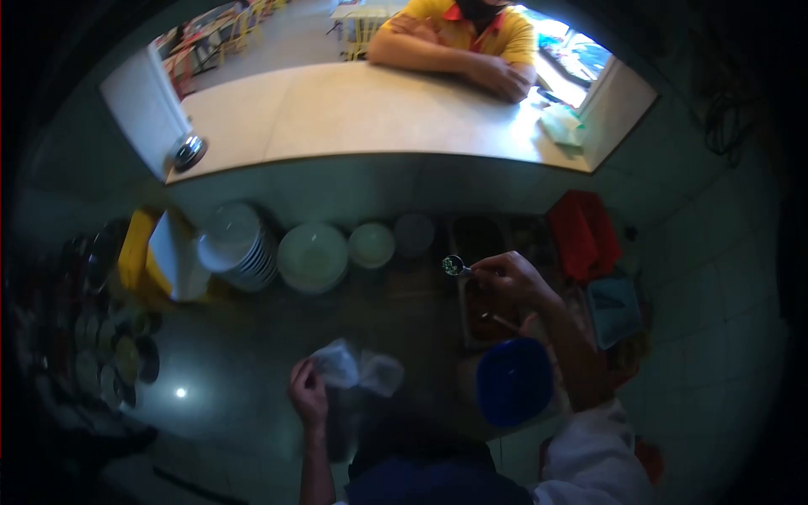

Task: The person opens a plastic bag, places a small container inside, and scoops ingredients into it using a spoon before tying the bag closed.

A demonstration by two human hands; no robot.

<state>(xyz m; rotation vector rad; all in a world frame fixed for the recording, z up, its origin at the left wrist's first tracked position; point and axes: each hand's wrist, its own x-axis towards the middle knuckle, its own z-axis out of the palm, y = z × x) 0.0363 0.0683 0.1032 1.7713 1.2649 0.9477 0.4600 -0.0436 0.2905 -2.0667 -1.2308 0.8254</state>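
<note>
My right hand (509,278) is closed on the handle of a small metal spoon (453,265), whose bowl points left and holds a little green and white food. Below that hand lies a metal tray of reddish food (486,313) with a light-handled utensil in it. My left hand (309,389) pinches the edge of a clear plastic bag (337,364) over the dark work surface. Just right of the bag is a second pale, see-through shape (381,374), perhaps its reflection or another bag.
Stacked plates (237,244), bowls (312,257) and a yellow container (136,252) line the back left. A blue bowl (514,383), red basket (584,236) and light-blue basket (613,311) are at right. A person in yellow (454,46) leans on the pass-through counter (337,114).
</note>
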